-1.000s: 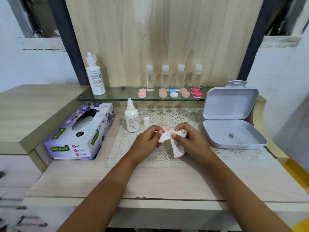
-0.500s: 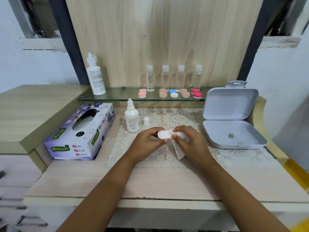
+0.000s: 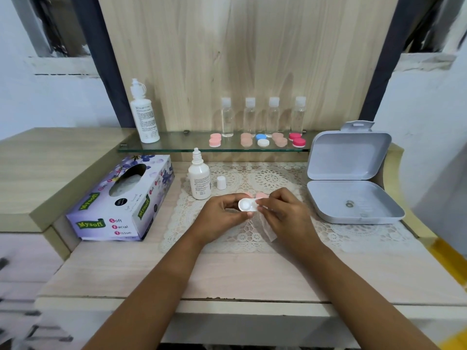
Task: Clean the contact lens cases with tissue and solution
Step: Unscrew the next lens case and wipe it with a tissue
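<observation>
Above lace mat point(image 3: 274, 178), left hand point(image 3: 219, 219) pinching lens case point(image 3: 246, 205), right hand point(image 3: 286, 216) gripping tissue point(image 3: 268, 229)

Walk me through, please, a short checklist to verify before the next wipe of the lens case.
1. Lens case held by the left hand: ok.
2. Tissue pinched in the right hand, at the case: ok.
3. Visible well uncovered: ok; the other well is hidden by fingers: cannot tell.
4. Solution in the well: cannot tell.
5. Dropper bottle upright and uncapped, its cap beside it: ok.
6. Spare tissue in the tissue box: ok.
</observation>
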{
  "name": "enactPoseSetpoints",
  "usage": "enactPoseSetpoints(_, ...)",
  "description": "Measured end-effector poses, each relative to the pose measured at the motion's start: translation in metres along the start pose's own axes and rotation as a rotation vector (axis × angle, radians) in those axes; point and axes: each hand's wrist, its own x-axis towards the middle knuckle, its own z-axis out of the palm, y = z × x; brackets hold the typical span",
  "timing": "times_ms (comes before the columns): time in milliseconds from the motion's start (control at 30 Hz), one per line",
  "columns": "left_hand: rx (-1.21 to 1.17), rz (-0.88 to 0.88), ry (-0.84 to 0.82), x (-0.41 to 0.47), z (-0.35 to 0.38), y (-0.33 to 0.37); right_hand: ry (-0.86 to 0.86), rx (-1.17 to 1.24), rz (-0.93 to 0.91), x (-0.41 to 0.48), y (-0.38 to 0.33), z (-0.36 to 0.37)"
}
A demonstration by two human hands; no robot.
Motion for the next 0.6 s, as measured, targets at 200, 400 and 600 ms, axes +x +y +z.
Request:
enactPoseSetpoints(200, -0.066, -0.029, -0.009, 0.0, 0.002, 0.0, 0.019, -0.028, -0.009, 0.0, 0.001, 0.003)
enactPoseSetpoints(400, -0.04, -0.029, -0.031, -0.001, 0.002, 0.001, -0.041, -0.078, -0.087, -0.001, -0.003, 0.008)
enactPoseSetpoints(600, 0.04, -0.001, -0.069, -0.001, 0.002, 0.002, -0.078, -0.086, -0.195, -0.001, -0.012, 0.009)
